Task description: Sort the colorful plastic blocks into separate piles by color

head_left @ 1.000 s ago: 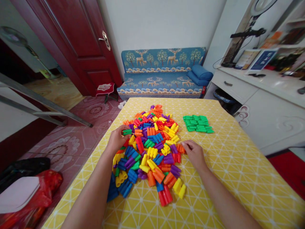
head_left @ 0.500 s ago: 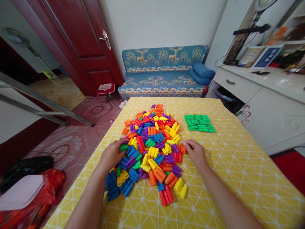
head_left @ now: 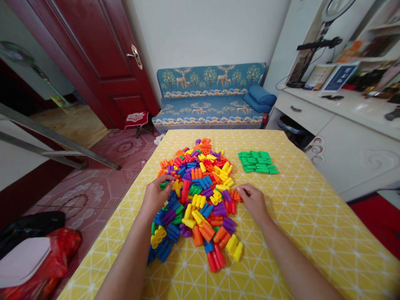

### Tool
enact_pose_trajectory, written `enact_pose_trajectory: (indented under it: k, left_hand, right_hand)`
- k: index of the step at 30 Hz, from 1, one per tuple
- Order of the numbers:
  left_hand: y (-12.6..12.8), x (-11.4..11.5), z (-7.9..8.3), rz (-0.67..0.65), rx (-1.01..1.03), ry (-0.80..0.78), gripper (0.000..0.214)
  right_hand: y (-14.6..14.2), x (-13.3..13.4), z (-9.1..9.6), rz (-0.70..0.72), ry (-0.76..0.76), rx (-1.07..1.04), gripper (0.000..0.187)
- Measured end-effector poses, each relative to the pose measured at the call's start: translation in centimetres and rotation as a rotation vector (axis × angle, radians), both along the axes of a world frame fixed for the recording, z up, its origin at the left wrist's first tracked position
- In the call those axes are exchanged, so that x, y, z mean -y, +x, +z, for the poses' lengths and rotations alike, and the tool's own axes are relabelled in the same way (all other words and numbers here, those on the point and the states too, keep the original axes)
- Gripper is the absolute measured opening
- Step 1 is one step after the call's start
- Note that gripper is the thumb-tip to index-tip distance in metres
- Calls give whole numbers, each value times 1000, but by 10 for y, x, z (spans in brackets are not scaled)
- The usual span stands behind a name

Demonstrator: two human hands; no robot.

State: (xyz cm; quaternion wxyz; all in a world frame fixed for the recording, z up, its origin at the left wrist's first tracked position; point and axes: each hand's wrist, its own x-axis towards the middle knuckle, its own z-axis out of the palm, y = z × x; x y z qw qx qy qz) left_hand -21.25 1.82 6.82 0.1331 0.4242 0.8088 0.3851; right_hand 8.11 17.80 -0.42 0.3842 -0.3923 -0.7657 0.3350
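Two hands are at the table (head_left: pixel 281 246), one on either side of a single pile (head_left: pixel 198 201) of plastic pieces. The left hand (head_left: pixel 160 192) is half curled at the pile's left edge, fingers bent and thumb apart; a green piece (head_left: pixel 163 184) shows between them, though I can't tell whether it is gripped. The right hand (head_left: pixel 252 201) has thumb and forefinger drawn nearly together at an orange piece (head_left: pixel 236 195) on the right edge; whether they pinch it or only touch it, I can't make out.

I see six colours in the pile: red, orange, yellow, green, blue and purple. The pieces overlap too much to count, and the left hand and forearm cover some. At the near end lie one red piece (head_left: pixel 215 258) and one yellow piece (head_left: pixel 234 248), the yellow showing two tubes. Well apart, to the right, sits one group of green pieces (head_left: pixel 258 162), packed too tightly for a sure count.

Beyond are one sofa (head_left: pixel 200 106) with two cushions (head_left: pixel 261 100), one stool (head_left: pixel 136 118) and one door (head_left: pixel 96 46). The lamp (head_left: pixel 338 9) is cut off at the top, the red bag (head_left: pixel 67 250) at the left.
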Motion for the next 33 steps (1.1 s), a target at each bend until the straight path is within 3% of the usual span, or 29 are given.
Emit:
enact_pose_trajectory:
  k: [3,6,11,16,20,22,25,27,30,33]
  left_hand:
    - [36,-11,3,-78,433,211,34]
    - [77,-24,-4,-234,732,241,40]
    - [117,-34,-21,-424,831,228,37]
    - [120,-31,-22,-515,795,197,31]
    - [119,-29,-21,-596,761,195,29]
    - [118,-29,-22,-565,751,192,30]
    - [115,-29,-23,-384,765,259,36]
    - [113,-29,-23,-285,827,361,38]
    - [111,-28,-22,-294,974,471,42]
    - [111,-27,-22,-375,991,444,46]
  right_hand:
    - [0,1,1,-2,12,2,29]
    - [0,3,3,24,41,-22,28]
    - [0,11,10,101,191,-54,24]
    - [-5,25,21,315,391,4,51]
    - [-15,34,23,402,324,-48,41]
    - [-16,35,22,385,291,-101,33]
    - [-14,35,25,342,299,-122,29]
    - [-12,38,29,404,331,-81,29]
    - [-15,50,35,532,366,-52,31]
    - [-24,62,35,425,336,-106,31]
